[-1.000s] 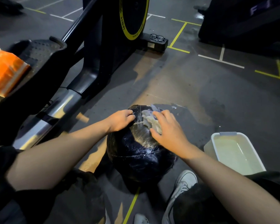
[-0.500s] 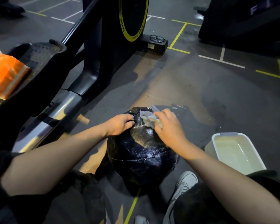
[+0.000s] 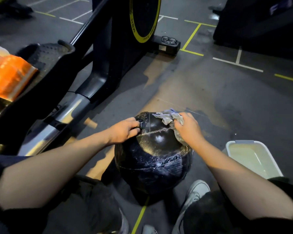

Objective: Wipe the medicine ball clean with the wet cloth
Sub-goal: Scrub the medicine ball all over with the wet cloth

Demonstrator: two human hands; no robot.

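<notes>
On the floor, we are steadying the ball [image 3: 152, 154] with our left hand [image 3: 123, 130] clenched on its strap while our right hand [image 3: 188, 127] is grasping the cloth [image 3: 169, 118], wiping.

flywheel [image 3: 145, 19] | yellow rim lettering, reads roughly "HBW" | other print too blurred

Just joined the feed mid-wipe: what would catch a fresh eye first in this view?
The big glossy black medicine ball on the grey floor at centre, wet and streaked, with the left hand gripping its upper left and the right hand holding a crumpled grey wet cloth against its top right. Next, the bright orange package at the left edge and the white plastic basin on the floor to the right.
</notes>
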